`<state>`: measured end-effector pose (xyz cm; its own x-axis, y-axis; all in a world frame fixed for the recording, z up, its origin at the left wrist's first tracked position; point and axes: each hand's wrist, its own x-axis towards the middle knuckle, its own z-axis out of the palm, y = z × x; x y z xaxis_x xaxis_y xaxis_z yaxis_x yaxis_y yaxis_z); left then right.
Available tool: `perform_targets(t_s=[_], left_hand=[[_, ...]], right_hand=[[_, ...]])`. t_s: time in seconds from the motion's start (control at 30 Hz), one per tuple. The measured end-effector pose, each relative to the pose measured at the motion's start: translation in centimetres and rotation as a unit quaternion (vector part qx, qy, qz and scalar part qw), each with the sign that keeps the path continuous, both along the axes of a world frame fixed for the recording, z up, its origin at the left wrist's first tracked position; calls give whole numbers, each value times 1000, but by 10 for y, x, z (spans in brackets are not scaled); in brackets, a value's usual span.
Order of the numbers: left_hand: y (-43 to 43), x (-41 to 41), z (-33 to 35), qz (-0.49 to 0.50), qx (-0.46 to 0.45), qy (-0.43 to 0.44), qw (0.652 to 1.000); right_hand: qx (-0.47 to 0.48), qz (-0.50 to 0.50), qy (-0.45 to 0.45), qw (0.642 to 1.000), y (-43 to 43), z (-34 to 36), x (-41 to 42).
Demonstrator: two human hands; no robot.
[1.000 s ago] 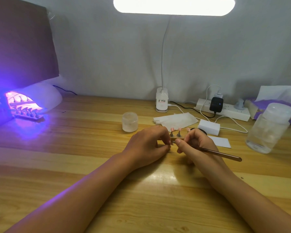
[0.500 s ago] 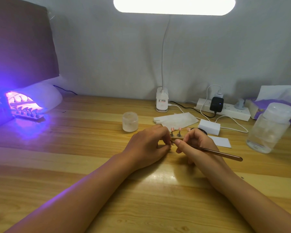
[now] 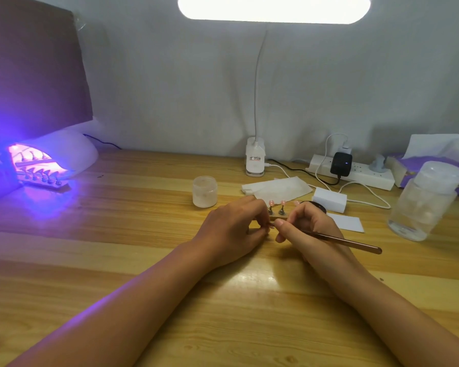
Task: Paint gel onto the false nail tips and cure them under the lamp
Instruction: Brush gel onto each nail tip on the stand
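A small wooden holder (image 3: 276, 216) with pink nail tips (image 3: 271, 202) on short stands sits at the table's middle, partly hidden by both hands. My left hand (image 3: 233, 229) curls round the holder's left end. My right hand (image 3: 305, 226) pinches a bronze gel brush (image 3: 345, 241), whose tip points left between the two hands and is hidden there. At the far left a white curing lamp (image 3: 72, 152) glows violet over another strip of nail tips (image 3: 41, 178). A black gel pot (image 3: 319, 206) peeks out behind my right hand.
A frosted jar (image 3: 204, 191) stands behind my left hand. Folded wipes (image 3: 276, 188), a white block (image 3: 329, 199) and a white card (image 3: 349, 222) lie behind my right hand. A clear bottle (image 3: 424, 200), tissue box (image 3: 435, 154), power strip (image 3: 353, 173) and desk lamp base (image 3: 255, 160) line the back.
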<state>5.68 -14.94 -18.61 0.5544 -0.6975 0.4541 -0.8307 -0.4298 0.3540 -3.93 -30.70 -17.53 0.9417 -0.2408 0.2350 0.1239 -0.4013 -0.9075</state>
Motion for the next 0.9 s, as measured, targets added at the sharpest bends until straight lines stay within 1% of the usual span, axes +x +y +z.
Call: perform_targets(t_s=[0.13,0.23,0.33,0.4,0.47,0.57,0.77,0.83,0.9], left_hand=[[1,-1,1,-4,-10,11,1000],[1,-1,1,-9,-12,15,1000],[1,0,1,-8,-15,18,1000],[1,1,0,-8,-14,15,1000],[1,1,0,-8,-12,10,1000],[0,1,0,-5,-10,10,1000],[1,0,1,-7,-8,13,1000],[1,0,1,-8,-10,14,1000],[1,0,2,-7,-11,16,1000]], right_hand=[[-61,-27,12,998,1,1,1],[-80,-40,8,996,1,1,-1],[-46,-40,-5,998,0,1,-1],[-13,-28,-10,999,0,1,-2],[1,-15,-9,1000,0,1,-1],[-6,-10,-3,1000,1,0,0],[-49,-22,22,998,-2,-3,3],[-43,-25,13,999,-2,-3,3],[-17,-26,-1,1000,-2,-2,1]])
